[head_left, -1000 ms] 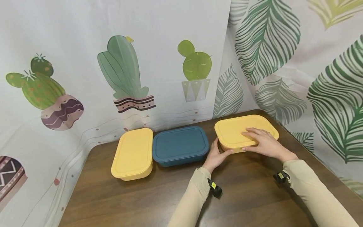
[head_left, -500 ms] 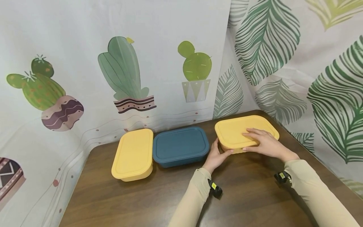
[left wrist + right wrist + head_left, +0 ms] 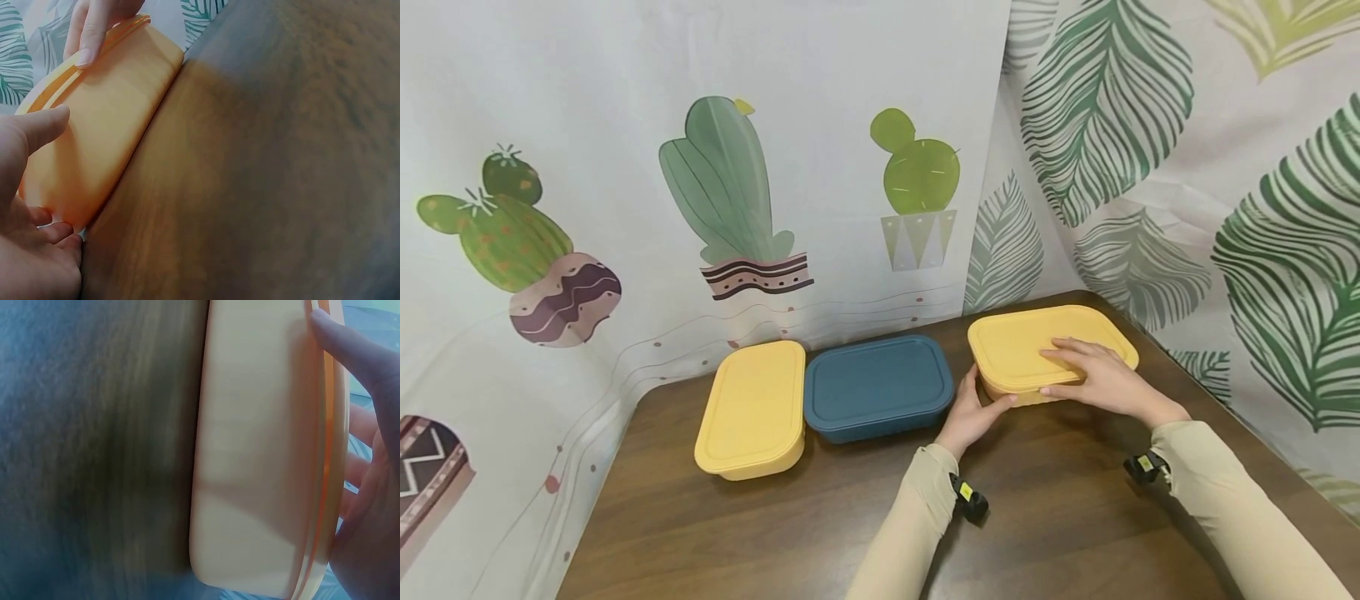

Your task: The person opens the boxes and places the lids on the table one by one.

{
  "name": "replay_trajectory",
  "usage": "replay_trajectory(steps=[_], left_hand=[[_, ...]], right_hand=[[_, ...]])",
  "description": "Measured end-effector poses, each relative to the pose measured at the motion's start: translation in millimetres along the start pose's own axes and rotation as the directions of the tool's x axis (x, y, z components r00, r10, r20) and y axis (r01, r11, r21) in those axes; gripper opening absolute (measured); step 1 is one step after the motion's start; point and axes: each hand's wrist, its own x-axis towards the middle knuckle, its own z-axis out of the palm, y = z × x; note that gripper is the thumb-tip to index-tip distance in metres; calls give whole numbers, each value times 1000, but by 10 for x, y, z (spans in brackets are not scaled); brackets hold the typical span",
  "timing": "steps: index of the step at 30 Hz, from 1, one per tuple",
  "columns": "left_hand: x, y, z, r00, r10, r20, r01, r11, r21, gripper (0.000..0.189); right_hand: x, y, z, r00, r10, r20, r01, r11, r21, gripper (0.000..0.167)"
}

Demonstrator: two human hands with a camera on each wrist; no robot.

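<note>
On the right of the table in the head view stands a yellow lidded food container (image 3: 1030,346). My left hand (image 3: 967,421) holds its near left corner, thumb along the front and fingers around the left side. In the left wrist view, that hand's thumb (image 3: 47,128) lies against the yellow wall just under the rim. My right hand (image 3: 1105,379) rests on the lid with its fingers spread, the thumb touching the front rim. The right wrist view shows this thumb (image 3: 350,350) at the lid's edge. The lid appears seated on the container.
A blue lidded container (image 3: 880,383) sits left of my left hand, close beside it. Against its left side stands another yellow container (image 3: 752,408), turned lengthwise. The brown wooden table (image 3: 760,533) ends at patterned cloth walls (image 3: 842,183) behind and to the right.
</note>
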Motion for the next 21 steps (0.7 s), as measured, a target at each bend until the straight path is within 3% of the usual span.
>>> replay_trajectory(steps=[21], left_hand=[[9, -1, -17, 1000, -13, 7, 13, 1000, -17, 98]], right_hand=[[68, -97, -35, 997, 57, 60, -60, 996, 60, 73]])
